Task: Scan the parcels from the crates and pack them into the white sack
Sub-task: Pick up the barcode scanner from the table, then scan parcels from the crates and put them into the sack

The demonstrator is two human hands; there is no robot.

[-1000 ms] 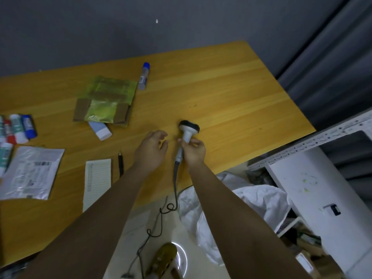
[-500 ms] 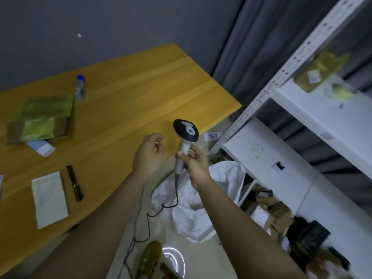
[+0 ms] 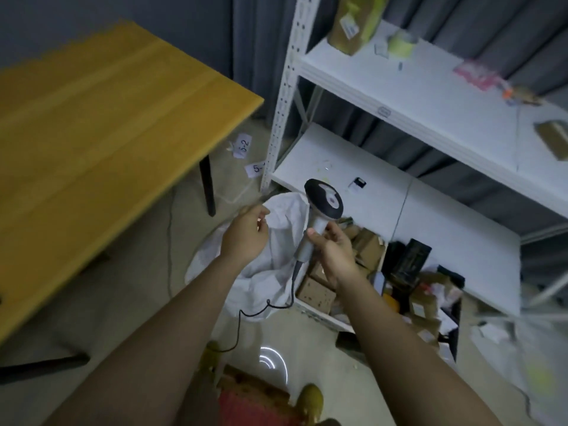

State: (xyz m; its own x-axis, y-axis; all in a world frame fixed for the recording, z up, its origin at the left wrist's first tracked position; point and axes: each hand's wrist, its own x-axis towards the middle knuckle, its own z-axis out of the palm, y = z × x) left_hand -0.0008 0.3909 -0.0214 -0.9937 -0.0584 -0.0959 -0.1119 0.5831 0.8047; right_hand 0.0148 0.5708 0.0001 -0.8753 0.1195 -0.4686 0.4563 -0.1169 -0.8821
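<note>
My right hand (image 3: 333,247) grips the grey handle of a barcode scanner (image 3: 324,201), whose black head points up and whose black cable hangs down to the floor. My left hand (image 3: 246,233) hovers beside it with its fingers loosely curled and holds nothing. Below both hands a crumpled white sack (image 3: 276,247) lies on the floor. To its right a white crate (image 3: 319,315) holds several brown cardboard parcels (image 3: 316,292). Further right a black crate (image 3: 451,330) holds more parcels.
A wooden table (image 3: 101,142) with black legs fills the left. A white metal shelf unit (image 3: 399,96) stands at the right, with packages and tape rolls on its top board. Paper labels marked 5-2 (image 3: 243,146) lie on the floor.
My view has swung right, away from the table and towards the shelf and crates. The scanner has come off the table and both hands now hang over the white sack.
</note>
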